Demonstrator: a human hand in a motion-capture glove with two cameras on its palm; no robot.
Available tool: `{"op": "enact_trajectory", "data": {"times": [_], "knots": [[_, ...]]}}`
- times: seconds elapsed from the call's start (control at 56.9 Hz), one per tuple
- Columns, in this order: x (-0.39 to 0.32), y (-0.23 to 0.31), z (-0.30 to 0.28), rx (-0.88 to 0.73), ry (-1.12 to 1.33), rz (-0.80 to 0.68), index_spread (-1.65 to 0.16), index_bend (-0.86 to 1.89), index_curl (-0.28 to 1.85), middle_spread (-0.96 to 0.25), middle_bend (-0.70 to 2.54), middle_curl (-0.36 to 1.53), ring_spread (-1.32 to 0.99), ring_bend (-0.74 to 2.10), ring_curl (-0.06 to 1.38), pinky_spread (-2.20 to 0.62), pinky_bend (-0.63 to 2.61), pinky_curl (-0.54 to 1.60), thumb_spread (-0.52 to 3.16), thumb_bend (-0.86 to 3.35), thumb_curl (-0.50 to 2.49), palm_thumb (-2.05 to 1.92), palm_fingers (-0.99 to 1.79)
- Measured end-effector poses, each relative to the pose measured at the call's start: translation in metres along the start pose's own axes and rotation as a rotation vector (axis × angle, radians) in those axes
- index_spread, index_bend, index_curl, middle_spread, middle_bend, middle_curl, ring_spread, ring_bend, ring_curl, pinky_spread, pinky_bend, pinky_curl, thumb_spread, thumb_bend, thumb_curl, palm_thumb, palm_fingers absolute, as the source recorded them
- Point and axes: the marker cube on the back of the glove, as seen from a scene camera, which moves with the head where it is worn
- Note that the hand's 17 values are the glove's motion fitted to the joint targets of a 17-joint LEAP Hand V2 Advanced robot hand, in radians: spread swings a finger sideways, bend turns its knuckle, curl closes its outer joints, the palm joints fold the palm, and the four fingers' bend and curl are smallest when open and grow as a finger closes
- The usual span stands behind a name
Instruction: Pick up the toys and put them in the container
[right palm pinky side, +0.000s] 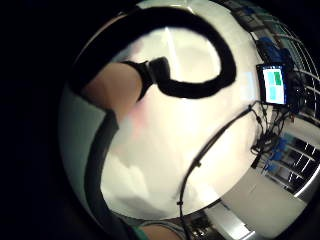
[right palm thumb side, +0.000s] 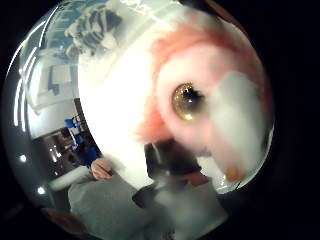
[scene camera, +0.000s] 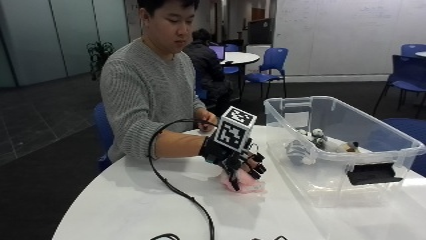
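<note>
Gloved right hand curled down over pink plush toy, grasping it where it lies on white surface, just beside clear container already holding other toys. Risk: soft fur compressing under fingers, toy slipping during lift or catching on container wall if carried low. Toy's eye facing palm; long axis and heading indeterminable, body largely covered.

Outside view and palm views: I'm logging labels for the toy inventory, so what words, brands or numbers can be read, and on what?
None can be read.
Clear plastic container: its black handle shows no text.
Pink plush toy: no tag visible.
Monitor: coloured panels only, too small to read.
</note>
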Motion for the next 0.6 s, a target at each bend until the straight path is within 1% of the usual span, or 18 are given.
{"op": "enact_trajectory", "data": {"times": [0.141,0.264,0.317,0.334,0.369,0.422,0.44,0.545,0.598], "knots": [[-0.013,-0.003,0.012,-0.026,0.069,-0.017,-0.38,0.06,0.36,-0.16,0.24,0.32,-0.07,0.15,0.41,0.03,1.32,0.36,1.21,-0.02,0.34,0.05,-0.11],[-0.021,-0.002,0.015,-0.031,0.096,-0.045,-0.38,0.1,0.31,-0.17,0.33,0.35,-0.06,0.16,0.38,0.03,1.35,0.36,1.19,0.01,0.35,0.13,-0.05],[-0.023,-0.002,0.016,-0.019,0.098,-0.056,-0.41,0.17,0.32,-0.18,0.37,0.37,-0.06,0.17,0.37,0.02,1.32,0.36,1.21,0.03,0.36,0.19,0.02],[-0.024,-0.002,0.016,-0.011,0.096,-0.06,-0.41,0.2,0.33,-0.19,0.41,0.38,-0.07,0.18,0.37,0.01,1.29,0.35,1.22,0.04,0.37,0.22,0.09],[-0.025,-0.003,0.016,0.01,0.089,-0.065,-0.42,0.2,0.33,-0.19,0.41,0.38,-0.07,0.18,0.36,0.01,1.28,0.34,1.22,0.05,0.38,0.25,0.11],[-0.027,-0.004,0.017,0.056,0.075,-0.074,-0.43,0.25,0.35,-0.21,0.51,0.42,-0.13,0.27,0.38,-0.02,1.17,0.3,1.25,0.07,0.4,0.3,0.34],[-0.027,-0.004,0.017,0.071,0.069,-0.08,-0.43,0.25,0.35,-0.22,0.52,0.42,-0.14,0.27,0.37,-0.03,1.15,0.29,1.25,0.08,0.41,0.32,0.36],[-0.024,-0.005,0.016,0.145,-0.004,-0.108,-0.42,0.22,0.38,-0.24,0.64,0.49,-0.26,0.45,0.44,-0.1,1.05,0.27,1.23,0.12,0.47,0.43,0.53],[-0.021,-0.007,0.013,0.164,-0.055,-0.113,-0.41,0.21,0.39,-0.26,0.64,0.5,-0.31,0.52,0.46,-0.14,1.05,0.27,1.2,0.12,0.5,0.47,0.55]]}}
